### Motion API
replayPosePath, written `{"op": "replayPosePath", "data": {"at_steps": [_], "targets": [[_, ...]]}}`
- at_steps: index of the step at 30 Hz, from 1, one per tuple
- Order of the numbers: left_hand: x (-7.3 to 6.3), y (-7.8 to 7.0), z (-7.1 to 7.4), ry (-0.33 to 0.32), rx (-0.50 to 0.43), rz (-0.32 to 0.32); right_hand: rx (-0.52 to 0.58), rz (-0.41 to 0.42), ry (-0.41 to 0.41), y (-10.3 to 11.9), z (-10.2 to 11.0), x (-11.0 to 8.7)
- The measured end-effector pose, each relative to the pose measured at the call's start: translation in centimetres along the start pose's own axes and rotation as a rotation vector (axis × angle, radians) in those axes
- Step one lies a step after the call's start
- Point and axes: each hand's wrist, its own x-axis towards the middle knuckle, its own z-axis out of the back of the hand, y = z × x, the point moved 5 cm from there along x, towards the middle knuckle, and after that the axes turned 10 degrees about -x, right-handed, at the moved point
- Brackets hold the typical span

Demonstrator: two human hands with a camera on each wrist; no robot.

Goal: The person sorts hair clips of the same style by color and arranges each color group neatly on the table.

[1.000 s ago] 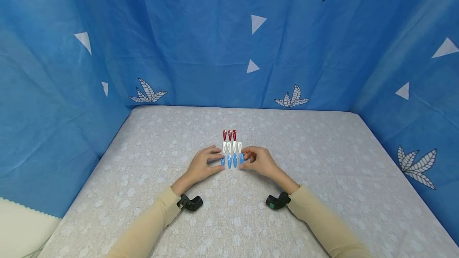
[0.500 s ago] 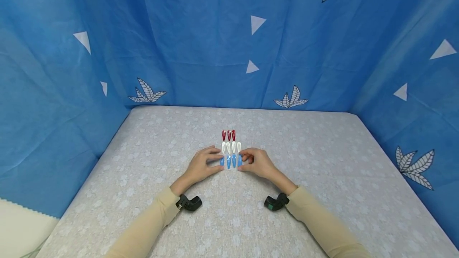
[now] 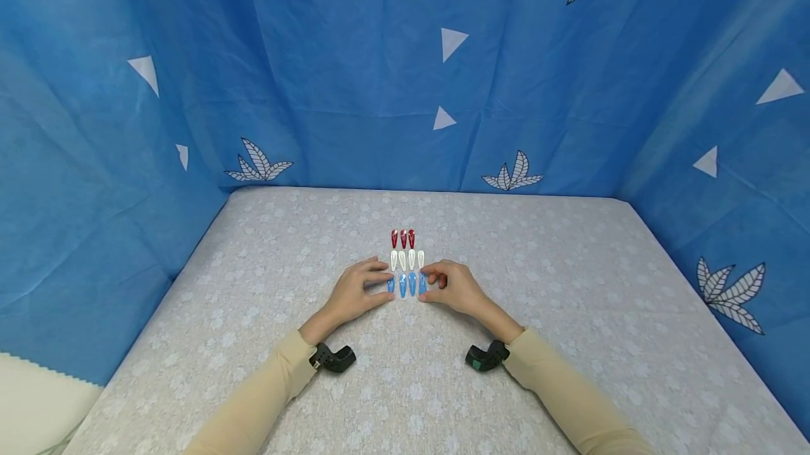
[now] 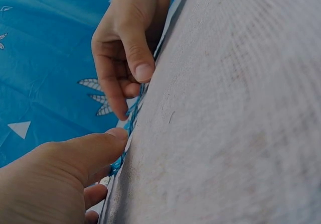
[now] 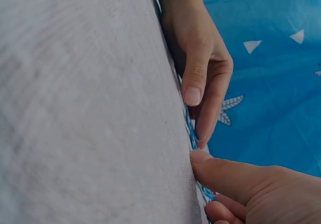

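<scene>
Snap hair clips lie in three rows on the table. My left hand (image 3: 354,292) holds the leftmost blue hair clip (image 3: 391,286) by its ends, between thumb and fingers. At the other end of that row, my right hand (image 3: 460,290) pinches the rightmost blue hair clip (image 3: 422,284) the same way. Two more blue hair clips (image 3: 413,284) lie between the hands. Behind them runs a row of white hair clips (image 3: 402,261), then three red hair clips (image 3: 403,238). Both wrist views look low along the tabletop, where the thumbs partly hide the blue clips.
A pale flowered cloth (image 3: 405,385) covers the table. Blue curtains (image 3: 373,75) with white triangles and leaves enclose its back and sides. Each wrist wears a black device, such as the left wrist camera (image 3: 335,358).
The right hand has shifted its blue clip slightly left and toward the person, and the clip now stands straighter in its row. My left hand has stayed at its clip.
</scene>
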Motion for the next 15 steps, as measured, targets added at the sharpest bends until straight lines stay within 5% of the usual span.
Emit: {"op": "replayPosePath", "data": {"at_steps": [15], "targets": [[0.18,0.07,-0.10,0.008,0.000,-0.005,0.032,-0.025,0.015,0.03,0.33,-0.07]]}}
